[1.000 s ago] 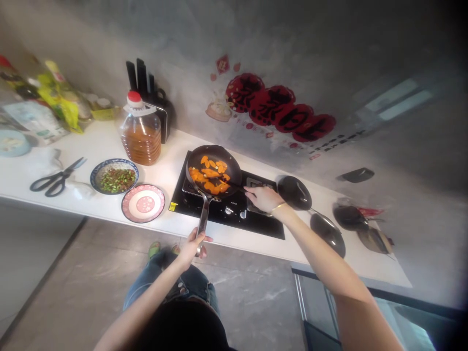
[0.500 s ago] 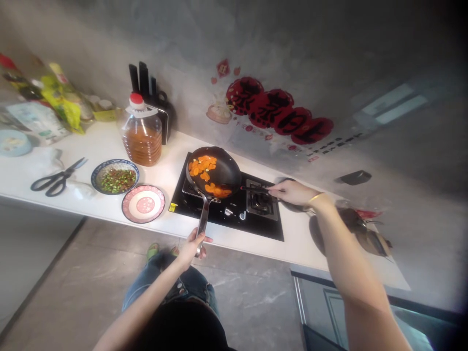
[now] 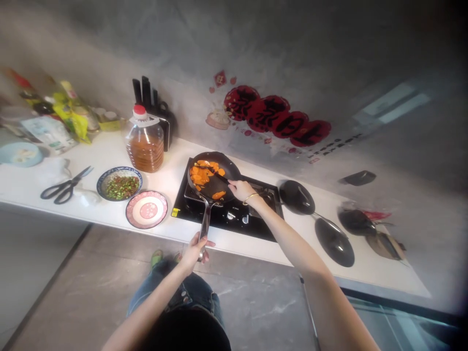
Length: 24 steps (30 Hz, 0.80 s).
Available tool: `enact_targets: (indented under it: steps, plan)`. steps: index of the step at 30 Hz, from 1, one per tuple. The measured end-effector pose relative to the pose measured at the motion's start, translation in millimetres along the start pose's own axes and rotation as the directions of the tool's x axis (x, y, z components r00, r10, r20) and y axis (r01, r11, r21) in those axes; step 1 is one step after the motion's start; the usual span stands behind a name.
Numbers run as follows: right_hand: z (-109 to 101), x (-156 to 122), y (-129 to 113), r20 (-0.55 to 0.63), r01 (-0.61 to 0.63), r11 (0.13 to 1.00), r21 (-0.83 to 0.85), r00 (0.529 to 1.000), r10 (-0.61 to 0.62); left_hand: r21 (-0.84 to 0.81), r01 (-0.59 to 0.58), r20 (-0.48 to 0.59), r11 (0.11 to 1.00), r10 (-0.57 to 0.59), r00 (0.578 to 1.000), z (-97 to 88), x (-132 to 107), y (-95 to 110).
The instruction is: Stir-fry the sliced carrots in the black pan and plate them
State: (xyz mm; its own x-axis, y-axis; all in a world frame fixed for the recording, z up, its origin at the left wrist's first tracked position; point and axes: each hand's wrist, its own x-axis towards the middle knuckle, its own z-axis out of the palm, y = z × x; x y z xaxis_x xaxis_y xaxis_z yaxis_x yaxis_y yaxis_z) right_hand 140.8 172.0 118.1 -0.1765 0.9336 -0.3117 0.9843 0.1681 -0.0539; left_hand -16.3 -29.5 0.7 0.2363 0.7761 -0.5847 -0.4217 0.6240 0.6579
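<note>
A black frying pan [image 3: 228, 168] sits on the left burner of the stove, with orange carrot slices [image 3: 200, 174] gathered mostly on its left side. One clump of slices lies apart near the pan's front edge. My left hand [image 3: 197, 248] is wrapped round the pan's metal handle [image 3: 205, 222] at the counter's front edge. Over the pan's right side, my right hand [image 3: 241, 190] grips a black spatula [image 3: 220, 176] by its handle. The spatula's head reaches in among the carrots, partly hidden by them.
Left of the black stove [image 3: 239, 229] are a pink plate [image 3: 146, 209], a bowl of chopped green and red pieces [image 3: 120, 185], scissors [image 3: 66, 187] and a large oil jug [image 3: 145, 148]. Behind stands a knife block [image 3: 164, 124]. Pan lids [image 3: 297, 196] lie to the right.
My right hand has moved left with the spatula, from over the right burner to the pan. Carrot slices have shifted toward the pan's far left. My left hand keeps its hold.
</note>
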Motion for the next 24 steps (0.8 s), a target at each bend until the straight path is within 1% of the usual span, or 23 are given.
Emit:
enact_targets:
  steps: [2, 7, 9, 10, 12, 14, 17, 19, 20, 22, 24]
  plan:
    - [-15, -11, 1, 0.046, 0.006, 0.999, -0.039, 0.999, -0.005, 0.01, 0.0, -0.003, 1.0, 0.0, 1.0, -0.4, 0, 0]
    - [-69, -62, 19, 0.146, 0.014, 0.987, -0.163, 0.989, 0.01, 0.033, -0.004, 0.006, 0.999, 0.004, 1.0, -0.2, -1, 1]
    - [-81, -77, 28, 0.186, 0.027, 0.979, -0.202, 0.983, 0.012, 0.029, -0.005, 0.009, 1.0, 0.004, 1.0, 0.2, -2, 2]
    - [-83, -81, 31, 0.205, 0.03, 0.976, -0.217, 0.979, 0.016, 0.026, -0.004, 0.009, 1.0, 0.003, 1.0, 0.4, -2, 2]
    - [-76, -82, 33, 0.211, 0.029, 0.973, -0.23, 0.977, 0.02, 0.025, 0.0, 0.006, 1.0, 0.0, 1.0, 0.7, -1, 2]
    - [-60, -72, 29, 0.158, -0.001, 0.975, -0.222, 0.987, 0.037, 0.024, 0.001, 0.004, 1.0, -0.001, 1.0, 0.8, -1, 2]
    - [-32, -41, 20, 0.022, -0.102, 0.983, -0.152, 0.994, 0.106, 0.024, -0.006, 0.001, 1.0, 0.006, 1.0, 0.6, 0, 1]
    - [-17, -18, 12, -0.03, -0.157, 0.984, -0.085, 0.987, 0.155, 0.03, -0.006, -0.002, 1.0, 0.006, 1.0, 0.5, -1, 2]
    - [-12, -8, 9, -0.035, -0.172, 0.984, -0.056, 0.985, 0.17, 0.034, -0.005, -0.006, 0.999, 0.005, 1.0, 0.6, -1, 2]
    - [-7, 6, 4, -0.02, -0.164, 0.986, -0.012, 0.986, 0.163, 0.038, -0.001, -0.014, 0.999, 0.001, 1.0, 1.0, -2, 3]
    - [-6, 7, 0, 0.005, -0.086, 0.996, 0.022, 0.996, 0.086, 0.038, -0.002, -0.016, 0.999, 0.002, 1.0, 1.4, -2, 3]
